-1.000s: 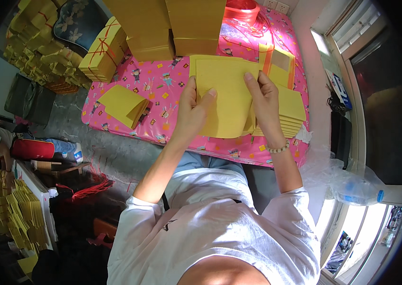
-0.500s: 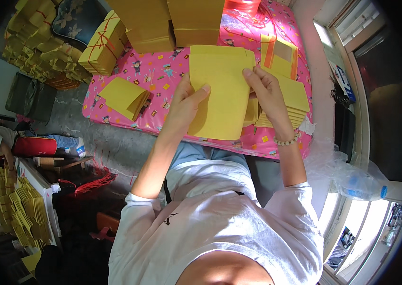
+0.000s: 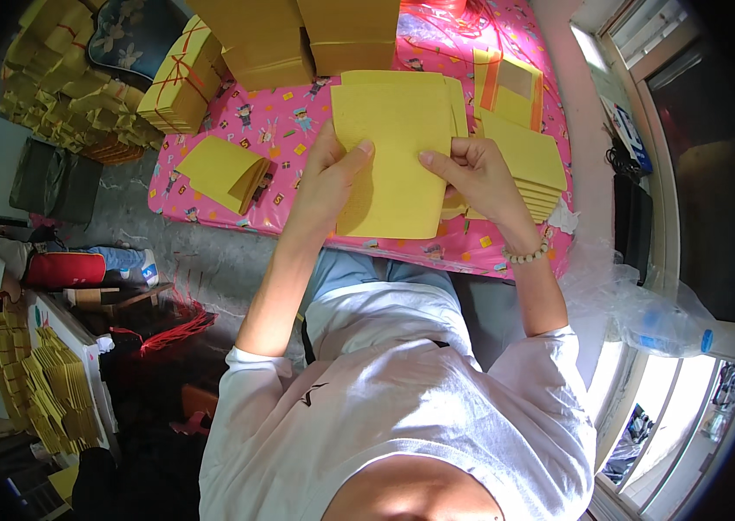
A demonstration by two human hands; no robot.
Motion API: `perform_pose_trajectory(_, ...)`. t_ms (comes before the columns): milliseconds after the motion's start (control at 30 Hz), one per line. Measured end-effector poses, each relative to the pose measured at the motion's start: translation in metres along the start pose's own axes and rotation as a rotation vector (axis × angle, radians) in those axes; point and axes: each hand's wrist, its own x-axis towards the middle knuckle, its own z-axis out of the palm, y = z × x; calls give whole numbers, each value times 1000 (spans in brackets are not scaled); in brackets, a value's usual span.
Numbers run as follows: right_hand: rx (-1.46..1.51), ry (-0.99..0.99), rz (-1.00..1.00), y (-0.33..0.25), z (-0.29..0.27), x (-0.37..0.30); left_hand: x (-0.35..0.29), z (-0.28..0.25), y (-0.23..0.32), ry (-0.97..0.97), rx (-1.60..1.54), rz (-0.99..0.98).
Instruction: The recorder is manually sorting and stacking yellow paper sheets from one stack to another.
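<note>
Head: hands hldg ylw sheets.

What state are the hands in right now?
Left hand: closed, holding yellow papers by the left edge.
Right hand: closed, holding their right edge.

One fisheye camera, the left of a pair worn on the head, looks steeply down and a little forward — so close above the white shirt that it fills the lower middle. The left hand and right hand fall near the centre, the pink-covered table beyond them. The view spreads wide — a bowed window frame right, floor and a co-worker, farther off, left.
</note>
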Motion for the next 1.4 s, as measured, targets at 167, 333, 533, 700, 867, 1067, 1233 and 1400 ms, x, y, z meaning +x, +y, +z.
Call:
perform_pose_trajectory(167, -11, -10, 49, -8, 2, -1, 4, -1, 2, 48, -24, 12)
perform_pose_trajectory(333, 25, -34, 3, 6, 2, 2, 6, 2, 8, 53, 0, -11)
perform_pose_trajectory(533, 38, -31, 150, -9, 6, -7, 14, -5, 5, 69, -27, -21)
perform_pose_trajectory(700, 2, 5, 72, 10, 1, -5, 20, -3, 3, 81, -14, -39)
perform_pose_trajectory(867, 39, 14, 84, 1, 6, -11, 19, -4, 1, 104, -57, -58)
perform_pose_trajectory(1067, 28, 35, 88, 7, 10, -16, 20, -6, -3, 90, -80, 5)
perform_pose_trajectory(1233, 55, 30, 176, 7, 8, -16, 13, -1, -1, 183, -26, 100)
perform_pose_trajectory(1400, -41, 2, 99, 3, 3, -7, 2, -1, -2, 231, -23, 215)
